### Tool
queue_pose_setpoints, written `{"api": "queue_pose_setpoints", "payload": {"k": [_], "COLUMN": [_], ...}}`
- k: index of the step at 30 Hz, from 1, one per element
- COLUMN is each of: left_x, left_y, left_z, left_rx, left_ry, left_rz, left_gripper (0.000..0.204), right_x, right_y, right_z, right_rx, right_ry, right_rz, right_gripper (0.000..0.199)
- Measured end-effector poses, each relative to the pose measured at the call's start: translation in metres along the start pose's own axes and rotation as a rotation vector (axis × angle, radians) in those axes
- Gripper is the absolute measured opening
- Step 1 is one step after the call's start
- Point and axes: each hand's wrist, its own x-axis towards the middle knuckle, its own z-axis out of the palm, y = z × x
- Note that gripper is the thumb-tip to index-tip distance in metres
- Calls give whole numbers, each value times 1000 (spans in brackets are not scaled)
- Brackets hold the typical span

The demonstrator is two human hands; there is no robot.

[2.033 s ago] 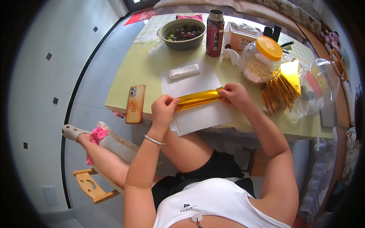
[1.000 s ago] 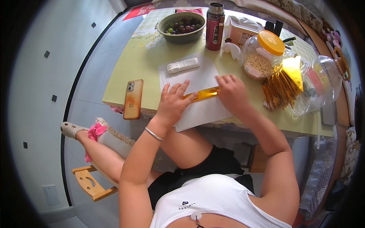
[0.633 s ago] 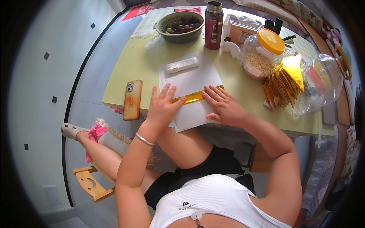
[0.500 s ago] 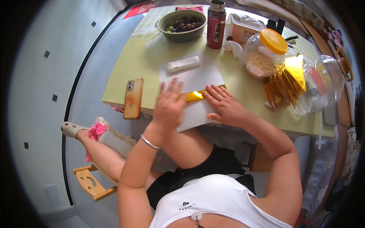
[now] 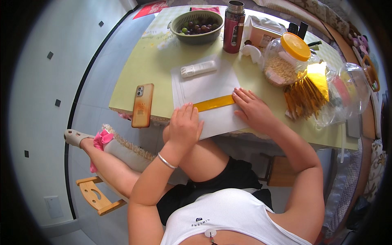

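Bright daylight reaches me over the feed, strongest at the far end of the tabletop (image 5: 141, 69), which looks washed pale, while the space beneath lies in grey shade. I get hard glare on the upper sheet of the gold foil stack (image 5: 306, 96), a softer sheen along the gold strip (image 5: 214, 103), and small highlights on the clear jar (image 5: 279, 67). Fisheye distortion bows the black strip (image 5: 67, 151) along the wall (image 5: 43, 118). Dark vignetting rings my view; the far-right rim is perhaps too dim to read.
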Motion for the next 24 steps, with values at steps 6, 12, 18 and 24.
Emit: {"api": "queue_pose_setpoints", "payload": {"k": [6, 12, 18, 24], "left_x": [44, 54, 56, 52], "left_y": [-14, -32, -11, -3], "left_z": [-9, -12, -25, -8], "left_rx": [70, -117, -4, 125], "left_ry": [-34, -11, -57, -44], "left_rz": [105, 103, 176, 176], "left_gripper": [11, 8, 18, 18], "right_x": [31, 43, 44, 44], "right_y": [-10, -15, -5, -8], "right_z": [-10, -3, 17, 10], "right_rx": [-108, -132, -275, -257], "right_ry": [86, 147, 228, 261], "right_rz": [-168, -218, -321, -283], "right_gripper": [36, 20, 15, 18]}}
